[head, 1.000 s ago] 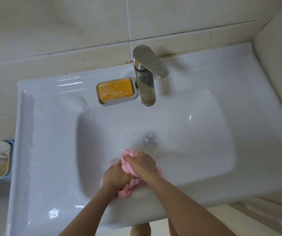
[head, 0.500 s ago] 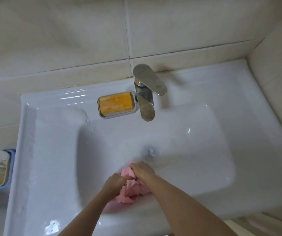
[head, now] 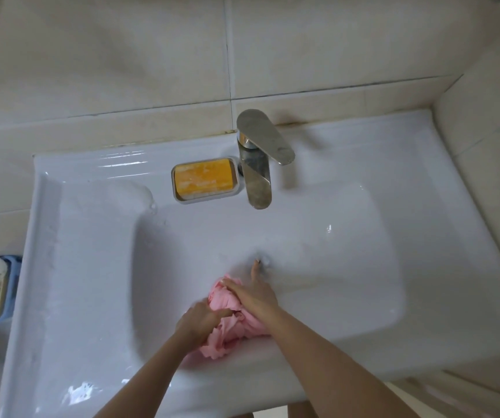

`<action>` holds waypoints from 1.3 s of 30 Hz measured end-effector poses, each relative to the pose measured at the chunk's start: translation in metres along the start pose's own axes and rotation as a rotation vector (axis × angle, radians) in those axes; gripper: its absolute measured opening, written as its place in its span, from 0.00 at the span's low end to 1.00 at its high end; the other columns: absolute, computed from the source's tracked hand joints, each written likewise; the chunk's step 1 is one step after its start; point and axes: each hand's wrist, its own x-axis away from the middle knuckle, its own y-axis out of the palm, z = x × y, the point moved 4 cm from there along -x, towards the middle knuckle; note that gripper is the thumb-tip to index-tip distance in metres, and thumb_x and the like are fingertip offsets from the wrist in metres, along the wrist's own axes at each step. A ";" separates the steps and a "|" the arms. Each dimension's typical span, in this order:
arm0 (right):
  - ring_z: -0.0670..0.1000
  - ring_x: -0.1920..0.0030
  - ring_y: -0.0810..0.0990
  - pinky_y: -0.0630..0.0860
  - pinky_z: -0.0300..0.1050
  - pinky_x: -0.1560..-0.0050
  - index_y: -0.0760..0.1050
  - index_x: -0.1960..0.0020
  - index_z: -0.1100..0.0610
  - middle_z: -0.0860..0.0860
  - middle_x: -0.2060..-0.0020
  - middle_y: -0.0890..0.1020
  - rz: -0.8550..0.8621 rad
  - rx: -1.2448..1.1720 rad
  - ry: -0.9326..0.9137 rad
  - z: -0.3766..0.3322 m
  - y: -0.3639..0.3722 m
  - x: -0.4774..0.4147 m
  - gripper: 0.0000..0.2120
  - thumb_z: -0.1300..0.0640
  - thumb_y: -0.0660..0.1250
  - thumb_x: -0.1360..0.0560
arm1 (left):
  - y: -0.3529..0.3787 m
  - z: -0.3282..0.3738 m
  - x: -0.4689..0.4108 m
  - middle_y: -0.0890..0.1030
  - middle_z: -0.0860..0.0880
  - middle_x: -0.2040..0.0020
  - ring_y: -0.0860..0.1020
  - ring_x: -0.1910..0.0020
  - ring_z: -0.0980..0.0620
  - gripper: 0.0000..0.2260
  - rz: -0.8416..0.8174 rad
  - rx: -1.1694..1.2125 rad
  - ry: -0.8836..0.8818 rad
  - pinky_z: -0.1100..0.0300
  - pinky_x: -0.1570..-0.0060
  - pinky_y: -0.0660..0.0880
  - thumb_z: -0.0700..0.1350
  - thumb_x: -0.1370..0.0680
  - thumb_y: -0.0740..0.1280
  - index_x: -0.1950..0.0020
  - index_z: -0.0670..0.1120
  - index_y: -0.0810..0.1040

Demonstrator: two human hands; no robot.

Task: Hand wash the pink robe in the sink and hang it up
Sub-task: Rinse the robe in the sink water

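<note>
- Head view: white sink (head: 348, 164), wet, under tiled wall (head: 122, 70).
- Steel tap (head: 257, 176) at back rim; orange soap (head: 203, 179) in dish just beside.
- Pink robe (head: 227, 330) bunched at basin's near wall.
- Right hand (head: 254, 297) flat on robe, fingers spread.
- Left hand (head: 200, 324) pinching robe's folds.
</note>
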 end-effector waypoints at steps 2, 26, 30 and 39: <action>0.58 0.30 0.68 0.65 0.49 0.34 0.38 0.22 0.49 0.55 0.27 0.66 0.018 -0.007 0.014 0.001 0.001 0.000 0.50 0.31 0.63 0.30 | 0.000 -0.001 -0.001 0.78 0.57 0.64 0.76 0.64 0.59 0.24 0.006 -0.006 0.012 0.63 0.65 0.68 0.66 0.46 0.60 0.57 0.55 0.73; 0.56 0.49 0.83 0.80 0.48 0.47 0.77 0.50 0.66 0.60 0.53 0.83 -0.044 -0.863 -0.553 -0.163 -0.206 0.127 0.10 0.72 0.60 0.27 | 0.007 -0.025 -0.006 0.81 0.46 0.46 0.82 0.51 0.45 0.44 -0.044 0.332 -0.131 0.47 0.52 0.80 0.65 0.47 0.73 0.35 0.49 0.70; 0.55 0.60 0.84 0.82 0.42 0.59 0.76 0.46 0.61 0.58 0.58 0.83 0.161 -0.973 -0.382 -0.101 -0.200 0.100 0.09 0.66 0.59 0.24 | -0.005 -0.009 0.008 0.81 0.46 0.48 0.81 0.51 0.47 0.37 -0.115 0.299 -0.136 0.51 0.48 0.79 0.63 0.47 0.72 0.42 0.46 0.76; 0.54 0.64 0.81 0.80 0.43 0.61 0.75 0.53 0.65 0.60 0.64 0.82 -0.215 -0.941 -0.056 -0.089 -0.093 -0.007 0.10 0.61 0.58 0.20 | -0.008 -0.033 0.004 0.82 0.46 0.53 0.79 0.58 0.53 0.18 -0.101 0.284 -0.215 0.62 0.55 0.76 0.58 0.34 0.71 0.52 0.47 0.77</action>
